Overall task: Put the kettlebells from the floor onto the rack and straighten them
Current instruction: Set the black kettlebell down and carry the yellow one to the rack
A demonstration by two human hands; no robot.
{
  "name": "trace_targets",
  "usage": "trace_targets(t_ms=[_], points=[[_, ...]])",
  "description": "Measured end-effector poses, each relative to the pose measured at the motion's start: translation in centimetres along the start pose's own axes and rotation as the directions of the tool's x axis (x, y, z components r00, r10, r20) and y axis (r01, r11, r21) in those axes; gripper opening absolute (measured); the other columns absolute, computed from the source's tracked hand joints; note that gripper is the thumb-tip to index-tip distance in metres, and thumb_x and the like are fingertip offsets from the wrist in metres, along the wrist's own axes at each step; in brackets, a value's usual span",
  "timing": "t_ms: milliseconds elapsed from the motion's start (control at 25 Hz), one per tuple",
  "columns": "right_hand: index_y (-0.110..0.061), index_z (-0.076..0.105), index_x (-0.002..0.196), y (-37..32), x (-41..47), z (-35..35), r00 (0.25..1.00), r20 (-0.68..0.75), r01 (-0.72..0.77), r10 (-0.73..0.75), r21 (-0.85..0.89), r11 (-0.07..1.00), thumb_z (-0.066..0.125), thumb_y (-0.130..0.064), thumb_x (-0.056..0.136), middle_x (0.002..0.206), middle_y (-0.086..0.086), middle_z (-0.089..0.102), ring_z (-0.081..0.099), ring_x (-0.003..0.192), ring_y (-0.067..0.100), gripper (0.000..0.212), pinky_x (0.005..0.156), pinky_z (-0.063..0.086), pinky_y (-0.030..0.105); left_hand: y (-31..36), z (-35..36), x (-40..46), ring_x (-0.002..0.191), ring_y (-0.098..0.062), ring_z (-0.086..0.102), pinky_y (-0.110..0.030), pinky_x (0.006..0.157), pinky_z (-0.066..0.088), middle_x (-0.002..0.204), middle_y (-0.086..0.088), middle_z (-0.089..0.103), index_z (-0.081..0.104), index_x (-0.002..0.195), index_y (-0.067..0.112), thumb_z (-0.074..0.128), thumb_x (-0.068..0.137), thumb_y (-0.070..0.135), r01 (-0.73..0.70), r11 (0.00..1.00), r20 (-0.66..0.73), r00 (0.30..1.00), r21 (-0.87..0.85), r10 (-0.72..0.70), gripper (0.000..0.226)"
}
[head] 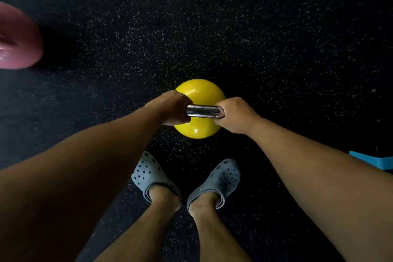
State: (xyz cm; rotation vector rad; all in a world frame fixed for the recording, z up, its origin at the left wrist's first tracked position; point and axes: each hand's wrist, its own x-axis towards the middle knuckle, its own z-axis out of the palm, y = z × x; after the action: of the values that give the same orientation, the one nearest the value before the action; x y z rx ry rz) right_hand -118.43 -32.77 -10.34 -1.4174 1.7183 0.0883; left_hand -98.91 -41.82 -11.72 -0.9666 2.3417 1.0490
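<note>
A yellow kettlebell with a shiny steel handle is straight below me, just in front of my feet, over the black speckled floor. My left hand is closed around the left end of the handle. The right end is gripped by my right hand. Whether the bell rests on the floor or hangs just above it I cannot tell. A pink kettlebell, blurred, stands on the floor at the far left edge. No rack is in view.
My two feet in grey clogs stand close behind the yellow bell. A light blue object lies at the right edge. Black speckled rubber floor stretches ahead.
</note>
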Motion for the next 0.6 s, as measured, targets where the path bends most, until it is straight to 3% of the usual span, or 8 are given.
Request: trace_targets(t_ms=[200,400,600], points=[[-0.018,0.047,0.052,-0.7,-2.6,-2.3,0.998,-0.029,-0.053,0.055,0.069,0.996,0.067,-0.027,0.069,0.058,0.001,0.055,0.059,0.064,0.026,0.028,0.052,0.037,0.026,2.7,-2.6,-0.7,0.055,-0.01,0.059,-0.029,0.049,0.048,0.062,0.008,0.061,0.066,0.08,0.03,0.066,0.072,0.028,-0.004,0.999,0.066,0.998,0.037,0.002,0.007],[-0.015,0.044,0.047,-0.8,-8.7,-6.9,0.974,-0.154,-0.14,0.167,0.172,0.975,0.068,-0.024,0.061,0.046,-0.008,0.045,0.057,0.05,0.02,0.029,0.043,0.037,0.023,8.9,-8.5,-1.1,0.058,-0.008,0.06,-0.027,0.052,0.051,0.066,0.011,0.063,0.067,0.083,0.031,0.066,0.076,0.033,-0.158,0.982,0.105,0.984,0.106,0.147,0.008],[-0.006,0.06,0.057,1.4,-14.0,-15.5,0.901,-0.294,-0.249,0.319,0.252,0.935,0.067,-0.03,0.055,0.051,0.002,0.059,0.062,0.05,0.021,0.025,0.042,0.048,0.033,18.5,-16.3,1.2,0.06,-0.013,0.061,-0.023,0.048,0.044,0.068,0.007,0.065,0.067,0.081,0.028,0.066,0.075,0.034,-0.335,0.923,0.122,0.941,0.191,0.317,0.008]])
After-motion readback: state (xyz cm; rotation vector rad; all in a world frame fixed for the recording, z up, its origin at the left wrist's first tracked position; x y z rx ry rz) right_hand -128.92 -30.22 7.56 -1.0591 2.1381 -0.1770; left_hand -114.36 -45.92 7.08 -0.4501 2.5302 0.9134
